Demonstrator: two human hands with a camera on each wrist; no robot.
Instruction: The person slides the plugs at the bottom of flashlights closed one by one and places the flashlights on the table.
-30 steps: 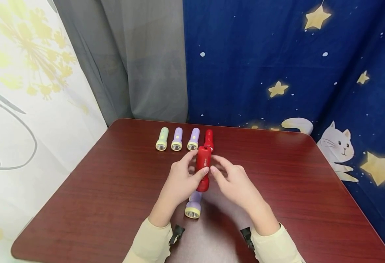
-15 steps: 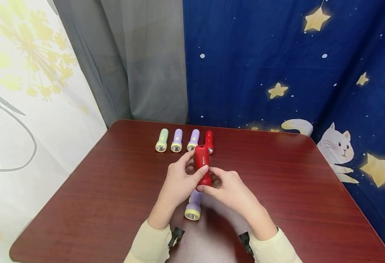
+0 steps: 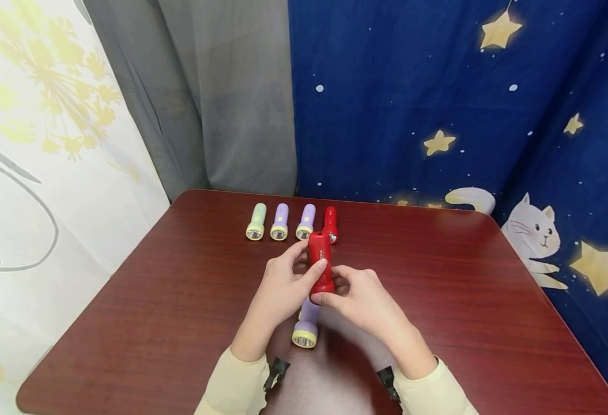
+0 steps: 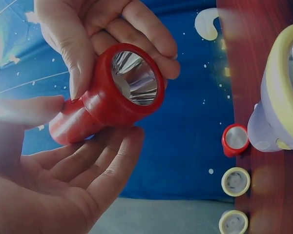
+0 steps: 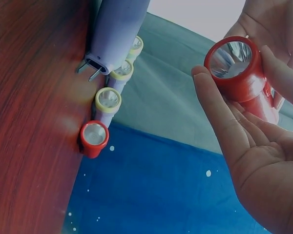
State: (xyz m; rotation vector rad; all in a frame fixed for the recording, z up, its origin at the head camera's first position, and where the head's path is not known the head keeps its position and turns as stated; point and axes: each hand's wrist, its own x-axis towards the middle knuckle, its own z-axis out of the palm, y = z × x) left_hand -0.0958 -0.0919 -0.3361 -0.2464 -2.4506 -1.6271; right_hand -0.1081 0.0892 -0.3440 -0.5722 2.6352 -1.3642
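Note:
A red flashlight (image 3: 320, 262) is held above the table, its lens end toward the person. My left hand (image 3: 283, 282) grips its body, thumb along the top and fingers beneath, as the left wrist view shows. At the wide head, my right hand (image 3: 368, 297) pinches with thumb and fingers. The silvery reflector (image 4: 134, 78) faces the left wrist camera. Below the held flashlight, a purple flashlight (image 3: 305, 333) with a yellow rim lies on the table, its rear partly hidden. Two metal prongs (image 5: 94, 74) stick out of its tail in the right wrist view.
Toward the back of the dark red wooden table (image 3: 179, 300) lies a row: a green flashlight (image 3: 256, 220), a purple flashlight (image 3: 280, 220), another purple flashlight (image 3: 306, 218) and a second red flashlight (image 3: 331, 222). Behind hang a grey curtain (image 3: 246, 104) and a blue starry curtain (image 3: 386, 104).
My right hand, apart from the flashlight a second ago, has moved in and taken hold of its head. The red flashlight has turned slightly about its length; the left hand keeps its grip.

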